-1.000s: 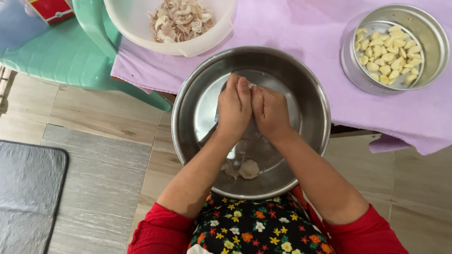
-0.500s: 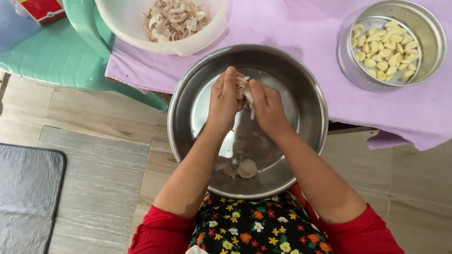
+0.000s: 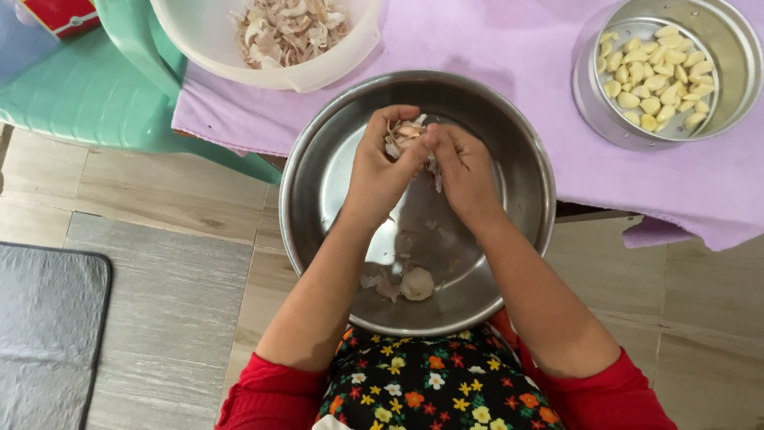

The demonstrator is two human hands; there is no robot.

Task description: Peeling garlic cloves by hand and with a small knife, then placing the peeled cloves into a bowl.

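Since a second ago, both hands have parted slightly: left hand (image 3: pixel 380 163) now cups the papery garlic bulb (image 3: pixel 403 134) (skin loosening), right hand (image 3: pixel 464 169) pinching it, above the round steel bowl (image 3: pixel 521 159).

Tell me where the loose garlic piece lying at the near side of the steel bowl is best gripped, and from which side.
Probably from straight above, pinching the garlic piece across its rounded sides. It lies free on the steel bowl floor, with skin scraps only on its left. The near wall rises close behind it, so a level approach looks blocked. Both the left hand and right hand are busy peeling.
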